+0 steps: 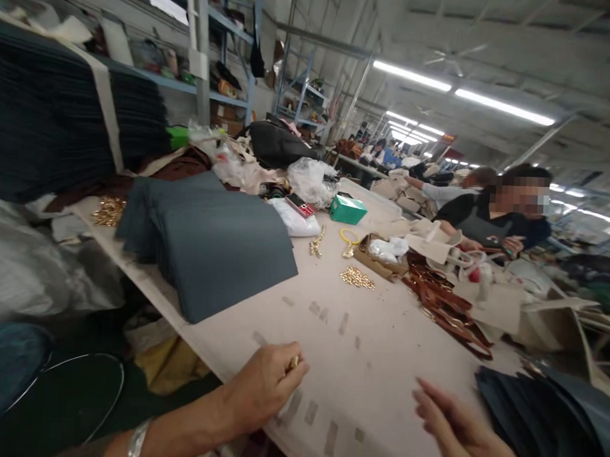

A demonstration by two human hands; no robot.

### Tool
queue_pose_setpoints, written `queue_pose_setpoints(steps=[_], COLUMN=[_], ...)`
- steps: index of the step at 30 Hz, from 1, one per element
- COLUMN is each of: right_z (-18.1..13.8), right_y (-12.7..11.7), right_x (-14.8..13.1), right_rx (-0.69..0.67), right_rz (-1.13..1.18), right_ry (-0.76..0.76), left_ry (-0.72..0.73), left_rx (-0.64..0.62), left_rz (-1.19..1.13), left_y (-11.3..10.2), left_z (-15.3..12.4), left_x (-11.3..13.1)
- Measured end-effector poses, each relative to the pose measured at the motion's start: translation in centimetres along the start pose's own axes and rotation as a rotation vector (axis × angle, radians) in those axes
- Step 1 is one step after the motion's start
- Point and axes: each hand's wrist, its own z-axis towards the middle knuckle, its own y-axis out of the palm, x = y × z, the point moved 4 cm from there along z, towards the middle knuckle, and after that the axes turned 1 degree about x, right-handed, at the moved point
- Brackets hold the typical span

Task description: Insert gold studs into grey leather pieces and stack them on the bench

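My left hand [264, 384] is closed above the near edge of the table, with small gold metal pieces [293, 362] showing between thumb and curled fingers. Over to the right, my right hand [461, 427] has its fingers stretched out and holds nothing; it is slightly blurred. Close to that hand lies a fanned stack of dark sheets [538, 416]. A larger stack of dark grey-green sheets [224, 239] spreads over the left of the table. Further back is a loose pile of small gold pieces [357, 277], with a second gold pile [108, 211] at the far left corner.
Brown straps [447, 307] lie on the right beside an open cardboard box [379, 258] holding white plastic. Behind are a green box [348, 209], a red phone-like object [300, 205] and a yellow ring [349, 237]. A co-worker [496, 208] sits across the table.
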Motion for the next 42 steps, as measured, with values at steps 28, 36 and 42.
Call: queue_pose_setpoints(steps=[28,36,42], right_z=[-2.7,-0.9,3.1], right_y=[19.2,23.3,30.0], right_x=[-13.8,-15.4,-18.2], right_rx=[-0.216,-0.458,-0.392], right_rz=[0.053,0.245,0.124], right_ry=[-0.426,-0.249,-0.565], left_ry=[-0.030,-0.112,-0.399], left_rx=[0.078,0.267,0.323], left_rz=[-0.038,-0.156,-0.515], left_y=[-2.6,-5.9,-6.3], left_z=[-2.0,-3.2,-7.6], left_x=[-3.2,-4.8,-8.9])
